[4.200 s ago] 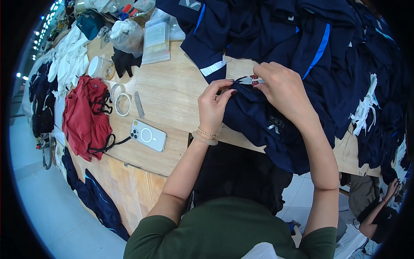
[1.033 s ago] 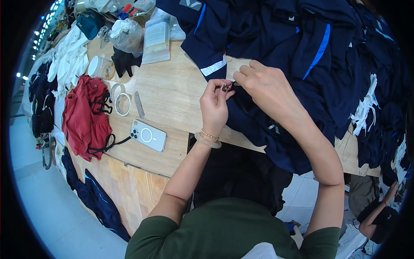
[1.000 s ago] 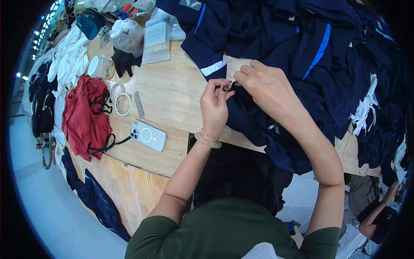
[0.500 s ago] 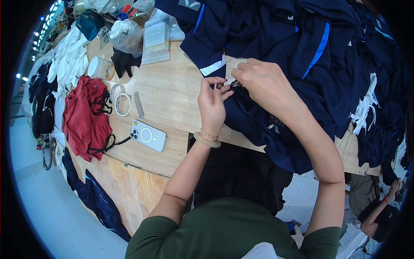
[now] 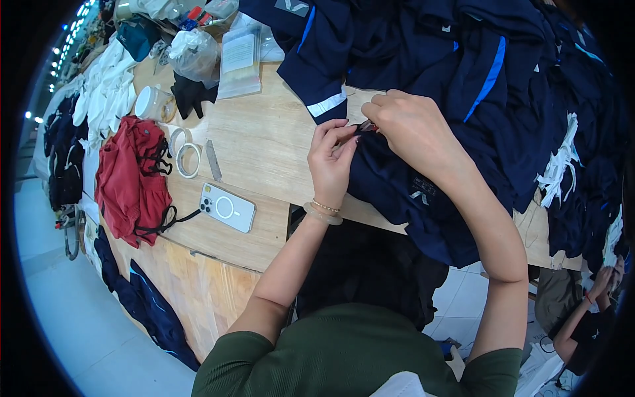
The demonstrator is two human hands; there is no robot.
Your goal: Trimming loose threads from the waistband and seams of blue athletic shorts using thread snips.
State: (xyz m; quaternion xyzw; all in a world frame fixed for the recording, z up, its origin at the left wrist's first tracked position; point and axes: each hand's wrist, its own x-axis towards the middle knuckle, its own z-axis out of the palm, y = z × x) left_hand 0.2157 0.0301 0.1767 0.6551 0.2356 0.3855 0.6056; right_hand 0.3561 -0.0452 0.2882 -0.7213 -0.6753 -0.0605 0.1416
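Our left hand (image 5: pixel 331 155) and right hand (image 5: pixel 413 126) meet at the edge of a navy garment (image 5: pixel 410 192) lying on the wooden table (image 5: pixel 264 139). Left fingers pressed together, pinching a fold of that fabric. Right fingers curled, pinching a small dark-red tool (image 5: pixel 366 126) right at the left fingertips; can't tell what kind. Garment drapes over the table's near edge, under both hands. Phone (image 5: pixel 227 207), tape rolls (image 5: pixel 183 151) and red cloth (image 5: pixel 132 175) lie well to the left.
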